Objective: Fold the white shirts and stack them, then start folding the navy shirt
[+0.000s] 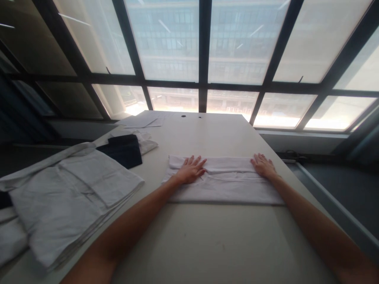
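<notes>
A white cloth garment point(225, 191), folded into a long flat strip, lies crosswise on the white table point(219, 236). Its exact kind I cannot tell. My left hand point(192, 170) rests flat on its left part, fingers spread and pointing away from me. On the far right end of the cloth lies my right hand point(263, 165), palm down with fingers stretched out. Creases run along the cloth between the two hands. Neither hand grips anything.
At the left lies a stack of folded white cloth point(74, 185). Beyond it are a dark navy folded cloth point(122, 150) and a crumpled white bundle point(146, 142). White sheets point(143, 120) lie near the table's far left corner. Large windows point(168, 39) stand behind the table.
</notes>
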Tool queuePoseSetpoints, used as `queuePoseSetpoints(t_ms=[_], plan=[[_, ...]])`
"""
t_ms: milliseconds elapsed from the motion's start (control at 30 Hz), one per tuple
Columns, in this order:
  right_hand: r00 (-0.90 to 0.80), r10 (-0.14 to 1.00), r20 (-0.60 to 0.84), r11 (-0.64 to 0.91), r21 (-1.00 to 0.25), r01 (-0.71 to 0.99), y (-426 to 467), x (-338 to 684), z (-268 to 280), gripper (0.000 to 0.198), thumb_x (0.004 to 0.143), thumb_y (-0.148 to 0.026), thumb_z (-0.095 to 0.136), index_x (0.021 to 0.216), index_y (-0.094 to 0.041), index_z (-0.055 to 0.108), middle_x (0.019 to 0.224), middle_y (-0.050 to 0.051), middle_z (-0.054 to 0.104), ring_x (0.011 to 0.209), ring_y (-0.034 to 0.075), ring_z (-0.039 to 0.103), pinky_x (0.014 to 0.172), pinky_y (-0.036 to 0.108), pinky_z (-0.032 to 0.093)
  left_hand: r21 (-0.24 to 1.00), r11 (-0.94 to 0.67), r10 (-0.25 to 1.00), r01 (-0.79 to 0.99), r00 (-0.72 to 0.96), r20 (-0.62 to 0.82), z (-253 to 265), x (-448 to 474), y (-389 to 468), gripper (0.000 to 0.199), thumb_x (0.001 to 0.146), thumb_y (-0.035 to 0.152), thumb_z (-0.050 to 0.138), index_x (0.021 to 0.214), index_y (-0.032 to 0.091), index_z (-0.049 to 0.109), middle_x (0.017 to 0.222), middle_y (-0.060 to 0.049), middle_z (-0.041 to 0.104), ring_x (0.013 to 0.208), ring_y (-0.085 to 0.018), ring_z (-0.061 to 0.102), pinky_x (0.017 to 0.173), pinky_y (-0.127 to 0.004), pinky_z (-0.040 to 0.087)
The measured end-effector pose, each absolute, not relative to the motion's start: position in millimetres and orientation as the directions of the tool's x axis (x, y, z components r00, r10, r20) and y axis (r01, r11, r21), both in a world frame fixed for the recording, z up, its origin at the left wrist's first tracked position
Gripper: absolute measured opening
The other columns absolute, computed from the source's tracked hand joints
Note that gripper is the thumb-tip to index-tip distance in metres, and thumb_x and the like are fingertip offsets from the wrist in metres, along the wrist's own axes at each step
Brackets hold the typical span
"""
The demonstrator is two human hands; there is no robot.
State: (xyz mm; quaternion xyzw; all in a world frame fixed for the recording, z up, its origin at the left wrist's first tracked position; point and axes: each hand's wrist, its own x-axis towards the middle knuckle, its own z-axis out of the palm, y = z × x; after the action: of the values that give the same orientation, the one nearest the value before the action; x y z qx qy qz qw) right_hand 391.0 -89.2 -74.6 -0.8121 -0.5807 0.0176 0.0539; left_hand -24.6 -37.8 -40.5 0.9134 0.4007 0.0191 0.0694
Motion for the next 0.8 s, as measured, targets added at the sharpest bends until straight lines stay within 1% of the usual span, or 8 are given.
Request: queuePoseSetpoints(t_ms=[67, 167, 233, 367, 533, 600, 700, 800], plan=[[0.339, 0.94, 0.049, -0.332, -0.112, 0.937, -90.4, 399.3, -78.9, 0.068, 0.105, -0.051, 0.017, 0.158, -0.014, 0.034, 0.168, 0.015, 0.025, 0.155, 0.029, 0.017, 0.123, 0.057, 0.017, 0.126, -0.671, 0.737, 0.73, 0.676, 0.008, -39.5, -20.1, -40.0, 0.066, 0.107, 0.058, 0.02, 0.164, 0.024, 0.022, 0.169, -0.009, 0.019, 0.157, -0.033, 0.011, 0.124, -0.057, 0.011], [0.327, 0.942, 0.07, -0.317, -0.126, 0.94, -89.5, 401.7, -83.8, 0.069, 0.104, -0.051, 0.017, 0.158, -0.013, 0.036, 0.167, 0.016, 0.026, 0.155, 0.03, 0.017, 0.122, 0.059, 0.017, 0.106, -0.661, 0.75, 0.743, 0.66, 0.055, -37.3, -17.9, -36.2, 0.065, 0.108, 0.054, 0.016, 0.163, 0.021, 0.024, 0.169, -0.009, 0.022, 0.157, -0.027, 0.012, 0.125, -0.053, 0.011], [0.325, 0.943, 0.07, -0.315, -0.13, 0.94, -88.7, 401.3, -85.2, 0.069, 0.104, -0.051, 0.016, 0.157, -0.013, 0.036, 0.167, 0.016, 0.025, 0.155, 0.029, 0.017, 0.123, 0.058, 0.016, 0.092, -0.595, 0.803, 0.798, 0.595, 0.037, -36.9, -25.8, -27.4, 0.065, 0.107, 0.055, 0.015, 0.162, 0.02, 0.025, 0.169, -0.011, 0.021, 0.157, -0.028, 0.011, 0.124, -0.055, 0.012], [0.334, 0.941, 0.057, -0.325, -0.13, 0.937, -88.0, 402.5, -85.6, 0.07, 0.103, -0.052, 0.016, 0.158, -0.014, 0.035, 0.168, 0.015, 0.025, 0.155, 0.029, 0.017, 0.123, 0.057, 0.016, 0.062, -0.41, 0.908, 0.91, 0.414, -0.063, -40.3, -65.0, -1.8, 0.069, 0.107, 0.054, 0.016, 0.161, 0.012, 0.026, 0.168, -0.018, 0.018, 0.157, -0.032, 0.011, 0.122, -0.059, 0.013], [0.328, 0.943, 0.065, -0.317, -0.132, 0.939, -88.7, 403.7, -85.7, 0.07, 0.103, -0.052, 0.017, 0.157, -0.012, 0.036, 0.168, 0.015, 0.025, 0.155, 0.029, 0.017, 0.123, 0.057, 0.015, 0.105, -0.289, 0.949, 0.952, 0.299, -0.102, -45.1, -108.1, 19.6, 0.064, 0.107, 0.047, 0.014, 0.162, 0.015, 0.022, 0.17, -0.014, 0.012, 0.157, -0.03, 0.009, 0.122, -0.061, 0.012], [0.327, 0.943, 0.068, -0.317, -0.129, 0.94, -89.2, 403.2, -85.4, 0.07, 0.103, -0.051, 0.017, 0.157, -0.012, 0.036, 0.168, 0.015, 0.025, 0.155, 0.029, 0.017, 0.123, 0.057, 0.016, 0.11, -0.275, 0.953, 0.955, 0.286, -0.1, -42.6, -113.5, 22.3, 0.061, 0.107, 0.044, 0.016, 0.161, 0.017, 0.024, 0.169, -0.013, 0.015, 0.157, -0.028, 0.011, 0.122, -0.06, 0.014], [0.329, 0.942, 0.062, -0.32, -0.128, 0.939, -89.6, 402.5, -85.0, 0.069, 0.103, -0.051, 0.016, 0.157, -0.012, 0.037, 0.168, 0.015, 0.025, 0.155, 0.029, 0.017, 0.123, 0.057, 0.016, 0.108, -0.232, 0.967, 0.967, 0.242, -0.082, -31.9, -109.8, 19.1, 0.057, 0.108, 0.042, 0.017, 0.159, 0.02, 0.031, 0.167, -0.014, 0.025, 0.155, -0.029, 0.019, 0.12, -0.06, 0.021], [0.324, 0.943, 0.072, -0.313, -0.13, 0.941, -89.1, 402.6, -85.9, 0.068, 0.103, -0.05, 0.018, 0.156, -0.012, 0.038, 0.167, 0.016, 0.027, 0.155, 0.029, 0.018, 0.122, 0.058, 0.017, 0.107, -0.258, 0.966, 0.96, 0.257, 0.019, -19.9, -92.3, 2.7, 0.059, 0.109, 0.043, 0.01, 0.158, 0.02, 0.032, 0.166, -0.014, 0.029, 0.155, -0.028, 0.022, 0.121, -0.058, 0.019]])
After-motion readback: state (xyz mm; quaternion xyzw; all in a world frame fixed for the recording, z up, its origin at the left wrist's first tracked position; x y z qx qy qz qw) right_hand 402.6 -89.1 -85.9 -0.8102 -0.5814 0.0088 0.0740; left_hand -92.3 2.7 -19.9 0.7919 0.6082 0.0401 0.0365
